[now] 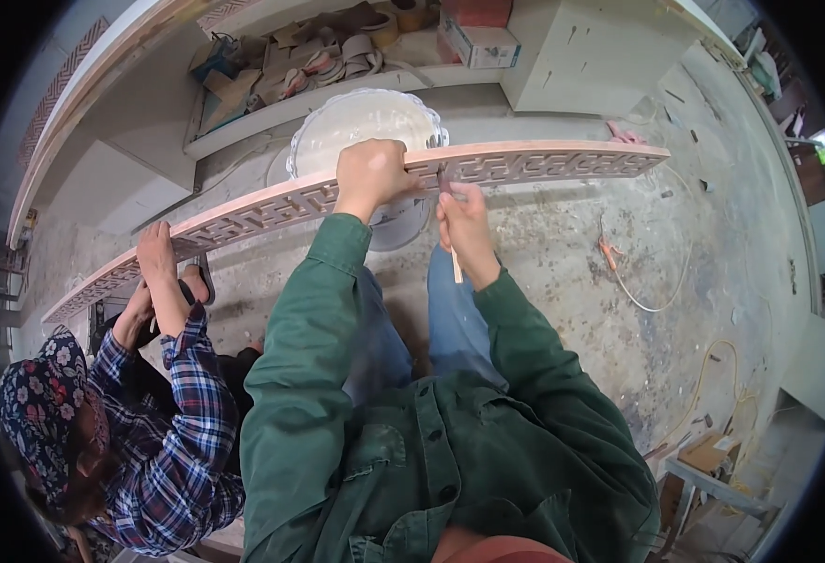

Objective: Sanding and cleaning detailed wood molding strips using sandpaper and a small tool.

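Head view — lattice panel (311, 198), gripped under left hand (372, 174)

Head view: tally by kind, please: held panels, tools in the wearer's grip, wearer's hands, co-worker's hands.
Carved panel: 1
Slim tool: 1
Wearer's hands: 2, left hand and right hand
Co-worker's hands: 2
Total: 6

Saw a white box (489, 47), rolls (383, 30) and scraps (292, 42) on the shelf (272, 114); noted a pink rag (625, 133), an orange tool (607, 251) with a pale hose (630, 296), and a yellow cord (735, 368) on the floor (553, 291).
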Tool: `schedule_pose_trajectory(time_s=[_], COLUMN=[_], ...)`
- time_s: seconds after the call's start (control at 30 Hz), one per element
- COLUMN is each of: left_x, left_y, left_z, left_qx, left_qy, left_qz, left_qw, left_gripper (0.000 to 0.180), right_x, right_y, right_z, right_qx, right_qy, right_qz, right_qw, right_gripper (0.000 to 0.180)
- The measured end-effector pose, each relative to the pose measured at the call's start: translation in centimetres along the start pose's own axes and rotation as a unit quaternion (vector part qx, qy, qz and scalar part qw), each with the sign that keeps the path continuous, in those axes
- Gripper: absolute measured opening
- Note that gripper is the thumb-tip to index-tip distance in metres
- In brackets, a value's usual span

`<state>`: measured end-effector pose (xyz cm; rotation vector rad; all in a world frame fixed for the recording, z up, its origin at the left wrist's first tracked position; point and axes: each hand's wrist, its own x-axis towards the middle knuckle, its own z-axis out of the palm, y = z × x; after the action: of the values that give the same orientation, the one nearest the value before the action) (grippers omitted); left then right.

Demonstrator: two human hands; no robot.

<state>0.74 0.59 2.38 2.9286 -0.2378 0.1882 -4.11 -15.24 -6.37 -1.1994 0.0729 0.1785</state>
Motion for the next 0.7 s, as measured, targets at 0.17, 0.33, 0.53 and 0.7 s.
schedule_pose_trajectory(time_s=[0.17,0.33,0.53,0.7], left_x=[-0.2,-0.2,-0.4,-0.5], left_y=[-0.7,-0.3,-0.7,-0.4], left_z=[0.2,0.1,0.4,0.3], left_qx=[-0.004,-0.005,0.006,0.017], left_qy=[0.012,0.004,0.030,0.020], left_qz=[0.001,0.006,0.012,0.020], left_qw=[1.000,1.000,0.999,0.999], left_gripper=[0.036,0.038,0.039,0.039], right_x=[-4.3,-0.6,-3.8,-1.9], right_y=[-2.8,0.1,0.5,0.5], right_z=[-0.6,-1.0,-2.2,-1.6], right_qx=[-0.016,0.009,0.049,0.070], right_qy=[-0.044,-0.039,-0.050,-0.054], right_qz=[-0.004,0.033,0.087,0.092], right_qw=[0.999,0.999,0.994,0.992], right_gripper=[0.021,0.021,0.020,0.020])
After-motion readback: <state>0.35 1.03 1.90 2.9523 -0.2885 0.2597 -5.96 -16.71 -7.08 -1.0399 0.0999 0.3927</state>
